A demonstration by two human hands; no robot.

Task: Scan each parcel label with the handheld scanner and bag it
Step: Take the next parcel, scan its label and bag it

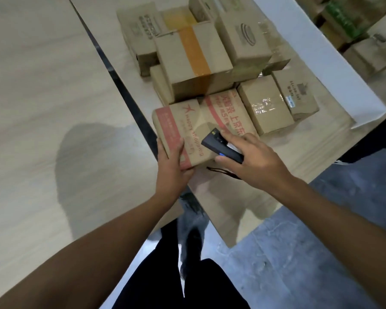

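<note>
A brown cardboard parcel with red bands and red print lies at the near edge of the box pile. My left hand grips its near left corner, thumb on top. My right hand holds a black handheld scanner over the parcel's right side, its head pointing up-left; a black wrist cord hangs below it. No label shows on the parcel's visible faces, and no bag is in view.
Several more cardboard boxes are stacked behind the parcel on a flat cardboard sheet. A pale wooden table spreads to the left, split by a dark gap. A white board borders the pile on the right, with more cartons beyond it.
</note>
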